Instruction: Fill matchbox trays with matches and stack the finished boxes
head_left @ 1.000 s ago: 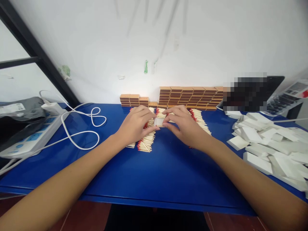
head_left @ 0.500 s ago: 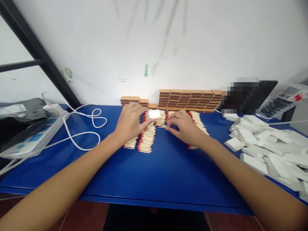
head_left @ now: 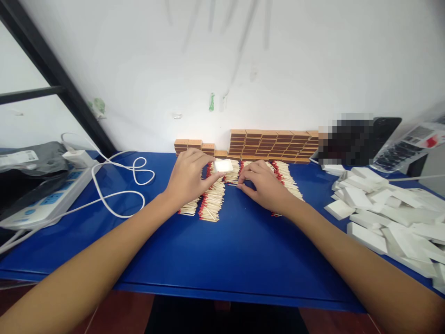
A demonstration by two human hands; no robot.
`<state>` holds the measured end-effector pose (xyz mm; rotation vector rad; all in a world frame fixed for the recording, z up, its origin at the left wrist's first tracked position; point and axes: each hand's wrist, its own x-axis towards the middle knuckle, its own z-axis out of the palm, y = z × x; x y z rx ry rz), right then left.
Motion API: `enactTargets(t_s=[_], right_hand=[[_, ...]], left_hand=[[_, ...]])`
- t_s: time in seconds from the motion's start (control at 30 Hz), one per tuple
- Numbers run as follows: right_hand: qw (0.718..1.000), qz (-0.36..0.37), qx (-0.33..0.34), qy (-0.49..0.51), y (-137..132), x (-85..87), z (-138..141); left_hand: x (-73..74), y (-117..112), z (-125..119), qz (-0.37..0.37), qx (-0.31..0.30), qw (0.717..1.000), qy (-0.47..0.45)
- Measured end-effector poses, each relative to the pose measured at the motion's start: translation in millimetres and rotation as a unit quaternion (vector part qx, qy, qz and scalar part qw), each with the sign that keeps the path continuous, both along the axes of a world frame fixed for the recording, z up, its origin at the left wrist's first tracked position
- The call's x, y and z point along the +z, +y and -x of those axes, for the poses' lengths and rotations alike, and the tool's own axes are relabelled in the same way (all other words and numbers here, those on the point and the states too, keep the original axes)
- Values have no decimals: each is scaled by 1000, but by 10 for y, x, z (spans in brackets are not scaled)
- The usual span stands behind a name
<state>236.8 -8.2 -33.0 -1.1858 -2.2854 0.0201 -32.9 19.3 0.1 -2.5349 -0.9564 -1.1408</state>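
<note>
Between thumb and fingers, my left hand grips a small white matchbox tray by its left end. The tray is held over rows of matches with red heads and pale sticks. My right hand is at the matches just right of the tray, fingers curled and thumb close to the fingertips. Whatever its fingertips pinch, if anything, is too small to make out. Another row of matches shows beyond and to the right of this hand, partly covered by it.
Stacked matchboxes line the wall. Many white trays lie heaped on the right, near a phone and a plastic package. On the left are a power strip and a white cable on the blue table.
My right hand has shifted slightly left, its fingertips nearer the tray. My left hand and the tray stay in nearly the same place.
</note>
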Motion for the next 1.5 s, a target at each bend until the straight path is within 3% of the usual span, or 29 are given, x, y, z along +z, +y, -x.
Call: enactTargets(t_s=[0.8, 1.1, 1.5], right_hand=[[998, 12, -4, -55, 42, 25, -102], [995, -76, 19, 59, -128, 305, 8], [994, -108, 8, 33, -213, 270, 161]], left_hand=[[-27, 7, -4, -2, -15, 1000, 24], [-58, 5, -10, -4, -42, 999, 29], [-53, -64, -64, -21, -92, 995, 18]])
